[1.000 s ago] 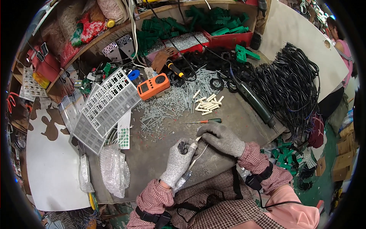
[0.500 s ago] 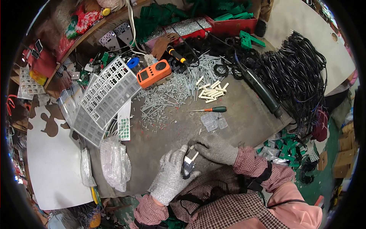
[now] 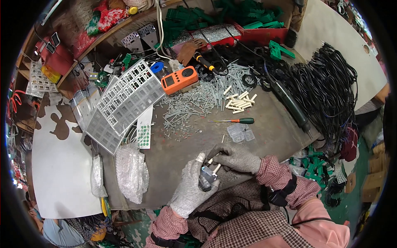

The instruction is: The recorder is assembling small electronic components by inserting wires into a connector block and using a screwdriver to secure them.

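Here the orange meter (image 3: 180,79) is showing smooth plastic, and just below it loose screws (image 3: 178,105) are glinting, bare metal! Right of the meter, cream sticks (image 3: 241,102) are looking smooth and matt, while black cables (image 3: 328,84) are giving off a rubbery sheen. Below-left of it, bubble wrap (image 3: 131,172) is shining, bumpy and clear. Below it, the left gloved hand (image 3: 191,186) is wrapping matt knitted cloth around a glossy, plastic-looking block (image 3: 206,177); the worktop (image 3: 173,155) is looking dull and scuffed.
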{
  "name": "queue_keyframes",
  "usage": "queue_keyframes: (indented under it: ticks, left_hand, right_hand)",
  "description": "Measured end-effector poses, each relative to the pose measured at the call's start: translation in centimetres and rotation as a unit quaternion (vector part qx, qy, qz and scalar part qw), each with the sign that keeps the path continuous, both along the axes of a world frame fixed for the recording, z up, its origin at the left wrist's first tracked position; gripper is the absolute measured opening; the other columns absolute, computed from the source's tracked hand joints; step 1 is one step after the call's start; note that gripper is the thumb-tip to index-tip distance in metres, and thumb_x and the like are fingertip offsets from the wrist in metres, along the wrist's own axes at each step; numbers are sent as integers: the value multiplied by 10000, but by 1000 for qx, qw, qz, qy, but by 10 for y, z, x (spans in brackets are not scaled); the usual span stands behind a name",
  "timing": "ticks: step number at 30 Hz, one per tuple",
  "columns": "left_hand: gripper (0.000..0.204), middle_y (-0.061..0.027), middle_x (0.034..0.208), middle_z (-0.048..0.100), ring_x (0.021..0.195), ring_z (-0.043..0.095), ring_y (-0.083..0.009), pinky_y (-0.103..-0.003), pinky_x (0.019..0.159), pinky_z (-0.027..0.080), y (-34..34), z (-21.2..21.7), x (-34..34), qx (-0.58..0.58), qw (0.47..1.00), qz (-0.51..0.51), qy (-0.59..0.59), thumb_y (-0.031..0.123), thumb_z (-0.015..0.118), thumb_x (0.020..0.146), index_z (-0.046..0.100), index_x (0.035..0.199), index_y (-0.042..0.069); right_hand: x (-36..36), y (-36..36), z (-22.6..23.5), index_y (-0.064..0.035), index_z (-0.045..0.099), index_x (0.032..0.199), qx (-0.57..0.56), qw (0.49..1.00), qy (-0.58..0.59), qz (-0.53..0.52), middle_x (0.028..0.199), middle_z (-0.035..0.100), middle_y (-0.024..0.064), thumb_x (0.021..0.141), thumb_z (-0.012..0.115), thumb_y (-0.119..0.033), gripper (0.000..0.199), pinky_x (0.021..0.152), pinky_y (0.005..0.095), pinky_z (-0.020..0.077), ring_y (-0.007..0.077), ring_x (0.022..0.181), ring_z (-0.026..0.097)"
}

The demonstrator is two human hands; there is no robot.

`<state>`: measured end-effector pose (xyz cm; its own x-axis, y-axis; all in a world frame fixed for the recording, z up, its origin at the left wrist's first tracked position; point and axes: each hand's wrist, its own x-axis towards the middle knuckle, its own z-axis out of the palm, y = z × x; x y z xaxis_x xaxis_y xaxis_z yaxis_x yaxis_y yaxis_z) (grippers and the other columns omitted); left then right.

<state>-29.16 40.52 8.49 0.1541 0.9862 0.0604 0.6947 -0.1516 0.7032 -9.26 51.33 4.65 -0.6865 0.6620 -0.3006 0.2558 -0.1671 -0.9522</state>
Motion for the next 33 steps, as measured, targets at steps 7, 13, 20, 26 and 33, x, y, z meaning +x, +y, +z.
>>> queue_keyframes:
  ticks: [7,13,20,26,33]
  left_hand:
    - [953,-236,1206,505,1121,557,-383,-443,953,500,-1,-9,-7,34,999,-13,37,242,866,737,336,1473,-52]
    - [851,-256,1385,470,1252,507,-429,-488,1042,450,1,1,-12,33,998,-9,52,279,844,789,394,1463,21]
    - [861,-238,1402,523,1311,501,-405,-499,1112,400,-9,21,-169,43,875,384,292,402,799,829,413,1486,1]
    - [850,-208,1477,506,1358,497,-281,-374,1132,397,-12,7,-179,199,904,378,18,116,834,791,391,1500,-38]
    - [561,-220,1327,584,1209,602,-295,-383,1051,486,-34,28,-117,-103,783,179,-587,211,534,922,467,1404,-66]
  right_hand:
    - [-12,11,21,3,661,1194,8,996,-60,69,888,696,62,992,611,-218,303,560,246,539,89,638,622]
    - [-9,10,35,-33,684,1173,61,990,-119,34,946,702,101,989,612,-224,274,605,265,549,135,694,670]
    - [31,23,42,-7,587,1288,91,959,61,-262,971,668,71,1030,566,-183,313,652,247,517,106,753,624]
    - [-18,-2,45,-16,672,1166,141,989,41,2,916,732,88,1017,591,-210,257,800,337,568,200,861,713]
    - [-43,-18,48,-10,467,1452,122,982,115,89,1299,609,238,1046,537,-324,518,1004,393,489,305,1199,615]
